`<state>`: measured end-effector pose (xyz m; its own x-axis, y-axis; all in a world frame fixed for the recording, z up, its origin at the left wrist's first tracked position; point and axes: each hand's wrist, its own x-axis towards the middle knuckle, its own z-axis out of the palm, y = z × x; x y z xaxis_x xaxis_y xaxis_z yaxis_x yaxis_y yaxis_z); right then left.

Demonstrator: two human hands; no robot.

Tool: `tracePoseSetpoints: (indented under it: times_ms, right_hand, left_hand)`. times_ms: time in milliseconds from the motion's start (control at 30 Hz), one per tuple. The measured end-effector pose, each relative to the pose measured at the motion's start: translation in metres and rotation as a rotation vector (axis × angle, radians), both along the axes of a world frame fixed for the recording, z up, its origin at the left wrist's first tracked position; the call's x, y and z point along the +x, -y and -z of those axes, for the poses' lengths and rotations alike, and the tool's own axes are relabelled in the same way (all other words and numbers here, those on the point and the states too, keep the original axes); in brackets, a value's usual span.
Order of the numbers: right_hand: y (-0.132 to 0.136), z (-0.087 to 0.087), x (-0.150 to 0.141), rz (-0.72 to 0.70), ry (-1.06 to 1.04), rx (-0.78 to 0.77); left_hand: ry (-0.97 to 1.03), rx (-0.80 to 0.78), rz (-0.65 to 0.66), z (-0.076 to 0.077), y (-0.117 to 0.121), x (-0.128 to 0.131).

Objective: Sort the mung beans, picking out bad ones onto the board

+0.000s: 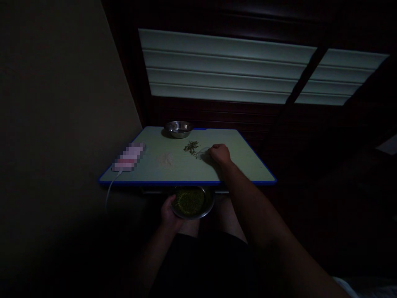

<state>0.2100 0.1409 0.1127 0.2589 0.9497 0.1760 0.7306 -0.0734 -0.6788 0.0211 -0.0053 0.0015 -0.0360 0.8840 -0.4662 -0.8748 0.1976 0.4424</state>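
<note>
Pretty dim on my end, but I can make out most of it through the head cam. My left hand [171, 213] is clamped on the left side of the front bowl [210, 203], thumb over the rim, and that bowl sits just past the near edge of the table [251, 169], above the legs [228, 213]. It's got a load of green grains [188, 201] in it. My right hand [221, 154] is over the table with the fingers curled in, pretty much a fist, closed on one end of a clear scoop [203, 152], or something scoop-like, too faint to swear to. The scoop's far end is right by a loose scatter of dark bits [191, 145] on the tabletop. Nearer me and more to the left there's a pale pile [166, 159], no clue what it's made of. The back bowl [179, 133], shiny metal, stands upright by the far edge, apart from both piles. Over on the left side lies a pinkish phone-looking thing [129, 157], pixelated, with a white cable [109, 189] hanging off the near edge. Behind it all are pale slats [223, 68] in dark framing.
</note>
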Motion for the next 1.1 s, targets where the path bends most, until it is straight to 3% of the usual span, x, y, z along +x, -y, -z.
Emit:
tracePoseSetpoints:
  times_ms: [667,1100]
  right_hand:
    - [-0.001,0.003,-0.002,-0.042,0.024,0.045]
    - [-0.006,0.012,-0.003,-0.222,-0.117,0.046]
  left_hand:
    - [0.005,-0.008,-0.001,-0.007,0.003,0.001]
    - [-0.004,-0.004,0.009,0.002,0.0,-0.001]
